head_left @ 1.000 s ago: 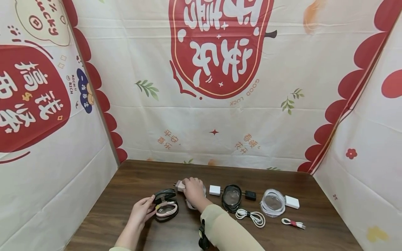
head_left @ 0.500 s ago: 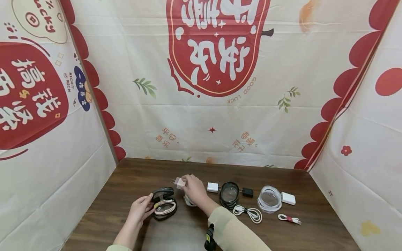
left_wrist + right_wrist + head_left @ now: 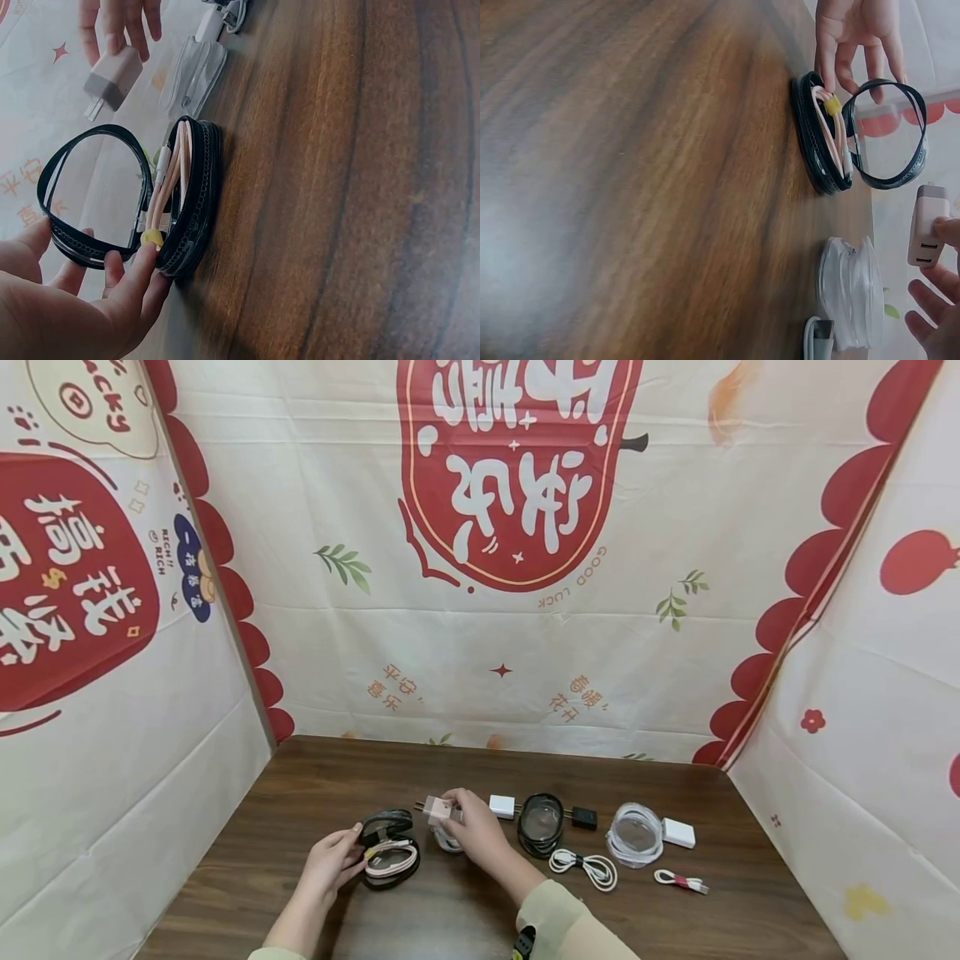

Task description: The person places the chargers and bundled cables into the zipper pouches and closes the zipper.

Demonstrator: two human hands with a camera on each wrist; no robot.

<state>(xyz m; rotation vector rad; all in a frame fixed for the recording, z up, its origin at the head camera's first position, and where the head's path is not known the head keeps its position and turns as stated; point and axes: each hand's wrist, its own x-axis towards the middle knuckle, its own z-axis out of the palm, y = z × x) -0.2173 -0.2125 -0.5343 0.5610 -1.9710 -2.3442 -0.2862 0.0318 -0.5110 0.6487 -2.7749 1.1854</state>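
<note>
My left hand [image 3: 327, 864] grips a round black-edged zip case [image 3: 202, 202] at the side, its clear lid [image 3: 907, 180] standing up. A fingertip rests at the yellow tie [image 3: 152, 238] of a coiled pink cable [image 3: 177, 180], which lies in the case. To the right, my right hand [image 3: 477, 827] pinches a pale pink charger plug [image 3: 928, 232] between thumb and fingers. Its metal prongs point left, and two USB slots face the right wrist view. Held above the table, it overlaps a clear round case [image 3: 855, 300] in the head view.
Along the table [image 3: 315, 777] to the right lie a white charger [image 3: 502, 807], a black-rimmed case [image 3: 541, 825], a black charger [image 3: 584, 817], a white cable [image 3: 596, 870], another clear case [image 3: 634, 835], a white adapter [image 3: 678, 832] and a short cable [image 3: 681, 882]. Printed cloth walls stand around.
My right hand has lifted the pink charger plug and turned it, its wrist swinging to the right. My left hand keeps its grip on the zip case. The head view shifts slightly.
</note>
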